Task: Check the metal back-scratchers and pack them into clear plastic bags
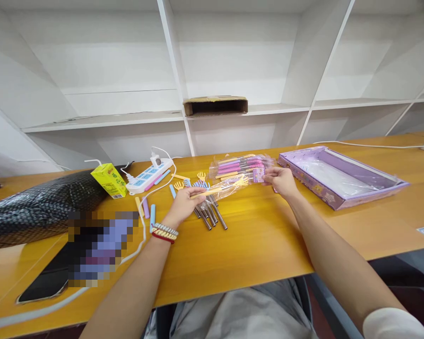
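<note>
A yellow back scratcher [214, 191] in a clear plastic sleeve spans my two hands above the table. My left hand [183, 203] is closed round its handle end. At the claw end, the fingers of my right hand [282, 182] pinch the sleeve beside a small purple label [258, 175]. Loose metal rods [212, 219] with blue and yellow claws lie just below and behind my left hand. Several bagged back scratchers [236, 164], pink and yellow, lie behind the held one. Coloured handle tubes [153, 214] are scattered left of my left wrist.
To the right stands an open purple box [339, 202] with clear plastic inside. A white power strip [150, 176], its cable, a yellow drink carton [109, 181], a black wrapped bundle [45, 207] and a phone [53, 268] occupy the left. A cardboard box [215, 100] sits on the shelf.
</note>
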Tool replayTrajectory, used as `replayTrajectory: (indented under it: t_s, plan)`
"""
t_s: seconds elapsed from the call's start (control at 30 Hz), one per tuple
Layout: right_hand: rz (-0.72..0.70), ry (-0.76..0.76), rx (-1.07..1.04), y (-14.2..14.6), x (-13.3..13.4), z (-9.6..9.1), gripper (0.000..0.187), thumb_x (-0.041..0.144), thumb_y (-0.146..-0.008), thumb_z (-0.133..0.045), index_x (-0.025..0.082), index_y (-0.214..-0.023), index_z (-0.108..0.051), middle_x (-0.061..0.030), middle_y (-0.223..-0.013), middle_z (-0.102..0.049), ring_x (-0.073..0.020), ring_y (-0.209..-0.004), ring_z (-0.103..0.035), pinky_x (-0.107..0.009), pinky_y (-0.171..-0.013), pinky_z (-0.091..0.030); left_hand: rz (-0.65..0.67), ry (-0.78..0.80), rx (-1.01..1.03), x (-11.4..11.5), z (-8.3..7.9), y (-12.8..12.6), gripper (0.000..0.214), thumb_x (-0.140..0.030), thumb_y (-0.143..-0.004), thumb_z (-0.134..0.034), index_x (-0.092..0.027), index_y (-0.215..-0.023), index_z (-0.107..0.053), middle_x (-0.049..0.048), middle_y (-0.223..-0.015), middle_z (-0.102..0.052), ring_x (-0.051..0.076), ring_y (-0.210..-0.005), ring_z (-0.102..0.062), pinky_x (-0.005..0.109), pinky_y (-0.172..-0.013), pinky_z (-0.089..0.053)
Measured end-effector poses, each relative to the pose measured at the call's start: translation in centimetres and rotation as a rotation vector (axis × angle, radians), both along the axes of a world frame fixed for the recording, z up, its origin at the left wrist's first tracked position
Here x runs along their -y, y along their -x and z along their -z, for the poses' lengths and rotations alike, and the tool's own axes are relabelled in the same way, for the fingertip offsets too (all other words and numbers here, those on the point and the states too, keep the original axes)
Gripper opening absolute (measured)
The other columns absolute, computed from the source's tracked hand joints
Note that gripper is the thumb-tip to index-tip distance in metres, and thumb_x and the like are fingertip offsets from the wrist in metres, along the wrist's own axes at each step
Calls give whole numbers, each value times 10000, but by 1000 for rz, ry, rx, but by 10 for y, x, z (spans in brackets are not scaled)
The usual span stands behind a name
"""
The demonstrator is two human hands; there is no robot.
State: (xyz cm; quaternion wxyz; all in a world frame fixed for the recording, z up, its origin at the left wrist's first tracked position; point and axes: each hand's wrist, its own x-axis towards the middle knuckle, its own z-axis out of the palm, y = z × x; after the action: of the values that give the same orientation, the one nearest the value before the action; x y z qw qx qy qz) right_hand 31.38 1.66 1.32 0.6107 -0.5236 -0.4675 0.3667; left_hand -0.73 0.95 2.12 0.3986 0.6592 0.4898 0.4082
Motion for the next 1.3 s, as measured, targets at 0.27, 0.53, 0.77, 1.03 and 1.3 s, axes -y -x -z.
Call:
replayTrajectory:
  t_s: [0.27,0.53,0.77,1.03,1.3]
  plan:
    - [31,-5,37,-2,-3,2,324,238,-443,-780,117,-692,-613,-17,-590,-616,-134,-485,-583,-256,-472,-529,0,25,1,2,-4,-2,350,-279,-617,-695,-124,-931,-678,64,-852,-686,146,-690,-605,288,-671,-496]
    - [22,-63,158,3,1,1,304,342,-615,-659,126,-827,-625,-35,-682,-639,-119,-492,-556,-235,-416,-488,-10,43,34,1,-2,-1,346,-269,-600,-708,-119,-910,-674,60,-840,-682,138,-683,-597,275,-660,-491]
    - [-97,-41,64,-6,-3,4,303,342,-562,-756,133,-751,-645,-37,-683,-645,-130,-584,-587,-253,-525,-521,-10,48,50,0,-1,0,340,-268,-603,-705,-121,-908,-672,62,-817,-677,136,-658,-596,281,-637,-494]
    - [-210,4,-83,-9,0,3,343,324,-494,-813,140,-724,-639,-39,-657,-655,-139,-555,-605,-267,-535,-523,-11,59,55,1,-3,0,341,-255,-608,-701,-116,-917,-670,61,-808,-680,139,-664,-604,286,-655,-498]
    - [-85,20,25,-9,-5,7,364,358,-483,-805,130,-699,-621,-27,-586,-621,-116,-486,-556,-257,-486,-505,-2,28,53,-2,0,2,334,-283,-594,-708,-120,-885,-677,67,-827,-689,164,-721,-618,301,-695,-500]
